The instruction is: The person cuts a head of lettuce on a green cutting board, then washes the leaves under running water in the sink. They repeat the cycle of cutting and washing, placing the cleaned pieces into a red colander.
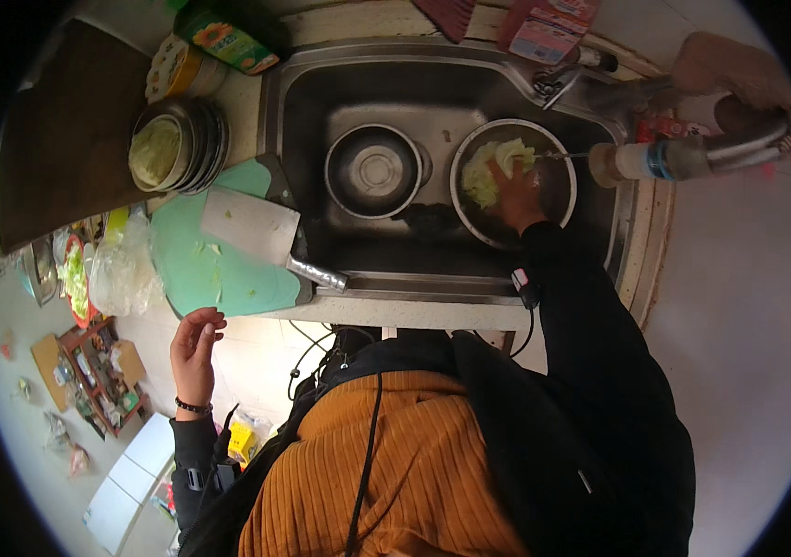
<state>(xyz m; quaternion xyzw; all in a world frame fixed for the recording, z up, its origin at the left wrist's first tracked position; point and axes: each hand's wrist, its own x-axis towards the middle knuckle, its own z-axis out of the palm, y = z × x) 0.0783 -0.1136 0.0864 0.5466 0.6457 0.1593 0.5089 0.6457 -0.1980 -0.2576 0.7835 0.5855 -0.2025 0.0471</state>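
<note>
My right hand (518, 196) reaches into a round metal basin (569, 205) on the right side of the sink. Its spread fingers rest on pale green leaf pieces (480, 179), which look like cabbage. A thin stream of water (566, 154) runs from the faucet (677, 159) into the basin. Off the counter's front edge, my left hand (195, 355) is raised with loosely bent fingers and holds nothing. Nearest to it lies a green cutting board (183, 244) with vegetable scraps. On the board is a cleaver (250, 224), its metal handle reaching over the sink's rim.
A second metal bowl (374, 170) stands in the sink (447, 83). Left of the sink are stacked bowls (211, 150), the top one holding a pale green vegetable (156, 150). A green bottle (228, 38) stands behind. A plastic bag (127, 268) lies beside the board.
</note>
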